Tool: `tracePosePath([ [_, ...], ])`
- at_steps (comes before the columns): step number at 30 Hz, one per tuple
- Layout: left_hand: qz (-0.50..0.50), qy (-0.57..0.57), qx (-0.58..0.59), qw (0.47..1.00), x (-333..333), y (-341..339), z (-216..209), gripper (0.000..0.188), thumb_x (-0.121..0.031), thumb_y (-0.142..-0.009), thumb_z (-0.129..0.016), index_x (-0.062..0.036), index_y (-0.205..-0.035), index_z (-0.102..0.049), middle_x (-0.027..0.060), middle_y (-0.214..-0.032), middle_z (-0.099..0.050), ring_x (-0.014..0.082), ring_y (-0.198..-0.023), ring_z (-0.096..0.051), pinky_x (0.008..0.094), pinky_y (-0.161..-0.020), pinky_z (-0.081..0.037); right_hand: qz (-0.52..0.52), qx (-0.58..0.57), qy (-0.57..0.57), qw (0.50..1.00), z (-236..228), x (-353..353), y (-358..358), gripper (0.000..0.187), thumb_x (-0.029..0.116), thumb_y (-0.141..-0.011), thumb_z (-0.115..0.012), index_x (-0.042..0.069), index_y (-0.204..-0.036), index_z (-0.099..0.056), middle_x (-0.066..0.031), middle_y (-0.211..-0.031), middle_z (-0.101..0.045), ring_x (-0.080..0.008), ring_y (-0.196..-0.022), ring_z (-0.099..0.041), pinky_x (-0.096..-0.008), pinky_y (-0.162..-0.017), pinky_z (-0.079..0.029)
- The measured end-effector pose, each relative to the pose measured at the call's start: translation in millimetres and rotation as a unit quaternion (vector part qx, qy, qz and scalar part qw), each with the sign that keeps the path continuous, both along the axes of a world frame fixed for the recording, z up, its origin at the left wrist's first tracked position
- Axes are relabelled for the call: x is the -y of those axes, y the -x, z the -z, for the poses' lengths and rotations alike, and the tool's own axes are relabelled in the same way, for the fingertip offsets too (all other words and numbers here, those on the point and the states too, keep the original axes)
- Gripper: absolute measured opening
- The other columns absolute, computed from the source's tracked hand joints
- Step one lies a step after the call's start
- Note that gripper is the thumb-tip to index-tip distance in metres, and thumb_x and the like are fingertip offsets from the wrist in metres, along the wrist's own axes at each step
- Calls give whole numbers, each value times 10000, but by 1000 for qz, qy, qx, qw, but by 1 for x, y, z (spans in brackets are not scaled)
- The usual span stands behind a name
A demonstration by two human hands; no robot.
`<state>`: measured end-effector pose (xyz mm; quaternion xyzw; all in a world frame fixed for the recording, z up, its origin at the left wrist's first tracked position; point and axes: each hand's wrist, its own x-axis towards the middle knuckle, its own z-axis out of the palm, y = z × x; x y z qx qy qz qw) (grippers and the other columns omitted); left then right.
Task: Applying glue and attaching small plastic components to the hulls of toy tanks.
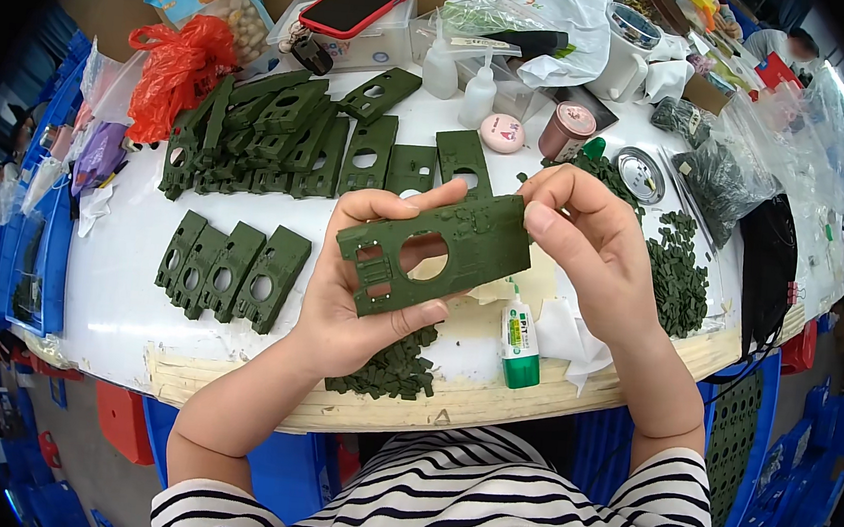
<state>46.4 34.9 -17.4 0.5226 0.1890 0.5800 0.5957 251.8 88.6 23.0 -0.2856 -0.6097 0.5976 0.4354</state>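
Observation:
My left hand grips a dark green plastic model tank hull, fingers behind and thumb along its lower edge. The hull is tilted up over the table, with a large round hole and smaller square openings showing. At its upper right corner, my right hand closes thumb and forefinger in a pinch; anything between the fingertips is hidden. Below the hull lies a white glue bottle with a green cap. Small green plastic pieces are heaped near the table's front edge, partly behind my left wrist.
Similar hulls lie in a row at left; more are piled behind. At right are loose green pieces, a round metal dish and plastic bags. Squeeze bottles and a red-cased phone stand at the back.

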Motion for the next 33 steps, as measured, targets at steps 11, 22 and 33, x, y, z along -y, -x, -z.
tracePosePath([
  [11,-123,5,44,991,-16,16,-4,596,86,-811,-630,-86,-1299,-333,201,-1423,-345,303,-1242,-461,474,-980,-485,-35,183,-335,923,-3,8,5,84,19,-789,-681,0,-789,-599,-54,-724,-595,-114,-613,-562,-237,-555,-458],
  [22,-75,77,135,985,-15,17,-2,622,60,-799,-665,-144,-1287,-339,165,-1457,-276,316,-1275,-413,463,-988,-486,-273,370,-352,815,37,45,25,145,138,-785,-675,51,-835,-570,-72,-758,-546,-272,-670,-591,-382,-563,-470],
  [33,-100,102,103,984,-12,13,-6,617,50,-805,-664,-147,-1290,-338,166,-1461,-271,311,-1282,-407,458,-998,-480,-259,401,-298,827,44,50,30,137,108,-808,-648,20,-860,-557,-103,-776,-542,-308,-653,-576,-403,-572,-467],
])
